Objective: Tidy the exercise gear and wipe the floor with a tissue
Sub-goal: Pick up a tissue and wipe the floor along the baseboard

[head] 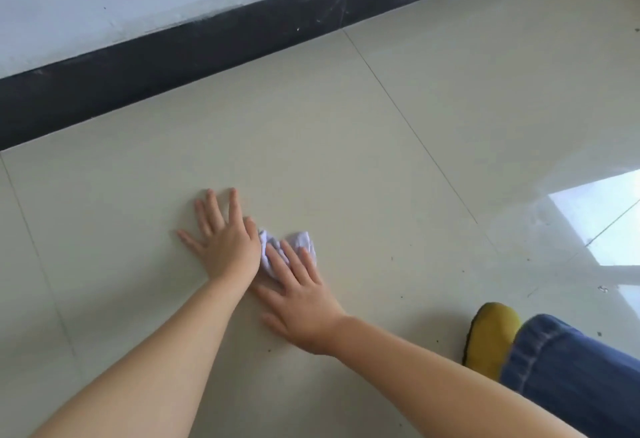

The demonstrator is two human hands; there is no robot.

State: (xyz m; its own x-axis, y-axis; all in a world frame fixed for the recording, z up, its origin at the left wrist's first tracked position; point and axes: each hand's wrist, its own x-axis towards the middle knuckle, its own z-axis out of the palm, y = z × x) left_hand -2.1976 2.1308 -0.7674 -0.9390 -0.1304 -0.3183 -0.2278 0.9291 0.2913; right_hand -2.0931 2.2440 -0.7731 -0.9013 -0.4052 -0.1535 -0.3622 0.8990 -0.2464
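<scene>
A crumpled white tissue [302, 241] lies on the beige tiled floor [346, 146]. My right hand [301, 302] lies flat with straight fingers pressing down on the tissue's near side. My left hand [223, 236] is spread flat on the floor just left of the tissue, its thumb side touching the tissue's edge. Part of the tissue is hidden under both hands. No exercise gear is in view.
A black skirting board [173, 67] runs along the white wall at the back. My yellow slipper [488, 337] and blue jeans leg [571, 375] are at the lower right. A bright window reflection [602, 216] shines on the tiles at the right. Small dark specks dot the floor.
</scene>
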